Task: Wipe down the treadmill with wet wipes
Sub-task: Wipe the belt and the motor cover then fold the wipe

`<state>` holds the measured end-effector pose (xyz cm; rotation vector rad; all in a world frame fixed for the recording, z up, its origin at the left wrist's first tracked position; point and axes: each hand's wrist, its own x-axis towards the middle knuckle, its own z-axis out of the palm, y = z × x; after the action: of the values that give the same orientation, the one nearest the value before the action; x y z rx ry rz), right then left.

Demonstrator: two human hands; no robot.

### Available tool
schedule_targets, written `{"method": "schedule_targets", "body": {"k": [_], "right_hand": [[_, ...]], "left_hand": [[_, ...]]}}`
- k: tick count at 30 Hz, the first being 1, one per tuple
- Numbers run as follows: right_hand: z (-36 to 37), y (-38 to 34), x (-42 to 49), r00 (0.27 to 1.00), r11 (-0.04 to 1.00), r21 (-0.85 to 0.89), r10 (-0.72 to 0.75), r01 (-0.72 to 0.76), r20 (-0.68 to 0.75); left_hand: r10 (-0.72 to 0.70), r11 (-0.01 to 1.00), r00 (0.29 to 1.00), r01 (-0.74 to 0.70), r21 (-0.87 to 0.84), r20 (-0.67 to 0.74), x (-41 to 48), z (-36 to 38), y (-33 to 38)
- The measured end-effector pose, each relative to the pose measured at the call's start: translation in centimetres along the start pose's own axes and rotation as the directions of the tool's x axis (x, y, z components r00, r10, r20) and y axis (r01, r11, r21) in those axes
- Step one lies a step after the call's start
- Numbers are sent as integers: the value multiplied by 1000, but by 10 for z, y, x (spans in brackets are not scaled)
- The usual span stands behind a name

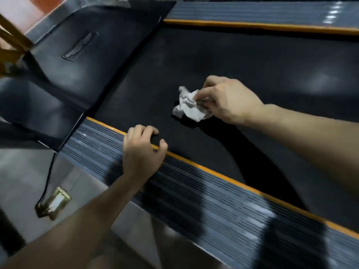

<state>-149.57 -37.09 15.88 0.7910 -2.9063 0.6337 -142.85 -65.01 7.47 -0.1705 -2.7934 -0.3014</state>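
The treadmill's black belt (242,61) runs across the middle of the view, edged by ribbed grey side rails with orange trim. My right hand (227,100) pinches a crumpled white wet wipe (187,104) and holds it down on the belt. My left hand (142,152) rests on the near side rail (194,191), its fingers curled over the orange edge onto the belt. The view is blurred by motion.
The black motor cover (81,51) with an embossed logo lies at the left end of the belt. A black cable (48,175) runs down to a brass floor socket (56,200) on the grey tiled floor. The far side rail (252,12) lies along the top.
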Motion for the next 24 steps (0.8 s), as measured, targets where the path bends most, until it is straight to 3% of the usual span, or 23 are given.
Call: {"method": "schedule_targets", "body": {"k": [8, 11, 14, 18, 19, 21, 24], "right_hand": [[27, -14, 100, 960, 972, 54, -234, 228, 154], [57, -13, 90, 895, 963, 81, -269, 258, 355], [59, -1, 94, 858, 942, 94, -332, 322, 392], [49, 14, 110, 700, 845, 50, -473, 532, 535], [50, 16, 111, 689, 838, 45, -477, 544, 545], [58, 14, 108, 746, 867, 46, -454, 497, 487], [87, 5, 96, 889, 936, 169, -346, 308, 301]], "left_hand": [[-257, 961, 966, 252, 115, 31, 0, -7, 16], [-327, 939, 945, 323, 121, 14, 1, -9, 18], [-381, 915, 925, 375, 148, 10, 2, -13, 21], [-424, 898, 905, 414, 148, 45, 5, -15, 23], [-439, 892, 896, 427, 151, 60, 5, -16, 23], [-455, 884, 886, 438, 164, 90, 6, -16, 25], [-457, 883, 885, 440, 163, 85, 6, -15, 23]]}}
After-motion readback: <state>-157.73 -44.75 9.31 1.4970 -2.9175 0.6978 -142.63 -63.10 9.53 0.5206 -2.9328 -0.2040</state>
